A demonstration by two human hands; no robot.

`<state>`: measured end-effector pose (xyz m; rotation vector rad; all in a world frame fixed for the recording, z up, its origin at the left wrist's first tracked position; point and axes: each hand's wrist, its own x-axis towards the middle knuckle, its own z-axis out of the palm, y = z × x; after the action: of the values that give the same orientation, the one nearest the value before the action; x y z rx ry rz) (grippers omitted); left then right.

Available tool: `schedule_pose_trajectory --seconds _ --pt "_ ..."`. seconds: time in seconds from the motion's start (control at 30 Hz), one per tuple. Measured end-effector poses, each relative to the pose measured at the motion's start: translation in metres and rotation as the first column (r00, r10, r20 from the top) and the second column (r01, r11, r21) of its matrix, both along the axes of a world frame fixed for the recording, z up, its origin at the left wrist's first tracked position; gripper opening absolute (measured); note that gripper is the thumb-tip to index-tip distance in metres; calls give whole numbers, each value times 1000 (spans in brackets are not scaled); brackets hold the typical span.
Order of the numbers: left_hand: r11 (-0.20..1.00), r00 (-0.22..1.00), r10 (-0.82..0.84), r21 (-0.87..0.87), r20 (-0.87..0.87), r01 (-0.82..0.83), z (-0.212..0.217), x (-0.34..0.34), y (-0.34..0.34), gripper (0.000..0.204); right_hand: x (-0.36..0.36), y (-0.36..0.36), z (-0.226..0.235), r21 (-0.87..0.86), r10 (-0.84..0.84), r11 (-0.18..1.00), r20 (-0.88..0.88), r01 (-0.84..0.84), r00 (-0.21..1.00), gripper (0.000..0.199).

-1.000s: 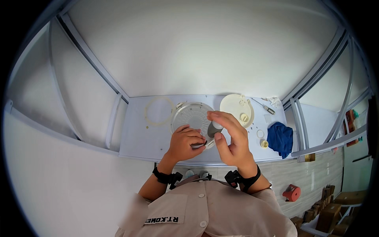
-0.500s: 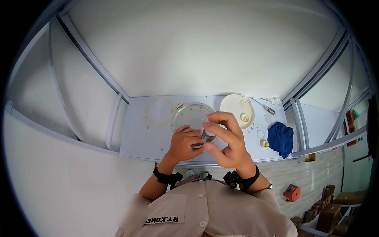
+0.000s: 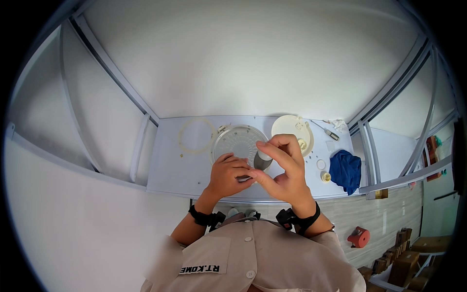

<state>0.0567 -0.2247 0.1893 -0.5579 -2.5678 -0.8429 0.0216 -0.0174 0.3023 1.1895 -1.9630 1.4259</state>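
A round silver-grey pan-like disc (image 3: 233,141) with a patterned face lies in the middle of the table. My left hand (image 3: 228,176) is over its near edge, fingers bent and pressed together; what lies under the fingertips is hidden. Close beside it, my right hand (image 3: 287,170) curves its thumb and fingers around a small grey cylinder (image 3: 262,161) with a whitish end. The right thumb tip meets the left fingertips. How the cylinder touches the right fingers is partly hidden.
A pale ring (image 3: 181,141) lies left of the disc. Behind my right hand is a cream round cover (image 3: 284,127). Further right are a screwdriver (image 3: 332,134), a blue cloth (image 3: 345,173), a small cream round part (image 3: 325,176) and a thin white ring (image 3: 321,165). Metal frame posts flank the table.
The grey cylinder has shifted slightly away from me and to the right, and it tilts differently. My right index finger has moved slightly to the right. The left hand stays almost still.
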Motion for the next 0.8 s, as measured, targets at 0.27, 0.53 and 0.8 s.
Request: schedule_pose_trajectory --seconds 0.27,0.53,0.8 --pt "999 999 -40 16 -27 40 -4 0 -4 9 -2 -2 4 -90 94 992 63 -88 994 58" --pt "999 1000 -24 37 -11 24 0 1 -2 6 -1 1 -1 69 5 998 61 -9 998 63" --pt "999 1000 -4 50 23 3 -8 0 -3 10 -1 -3 3 -12 122 992 10 -122 992 69"
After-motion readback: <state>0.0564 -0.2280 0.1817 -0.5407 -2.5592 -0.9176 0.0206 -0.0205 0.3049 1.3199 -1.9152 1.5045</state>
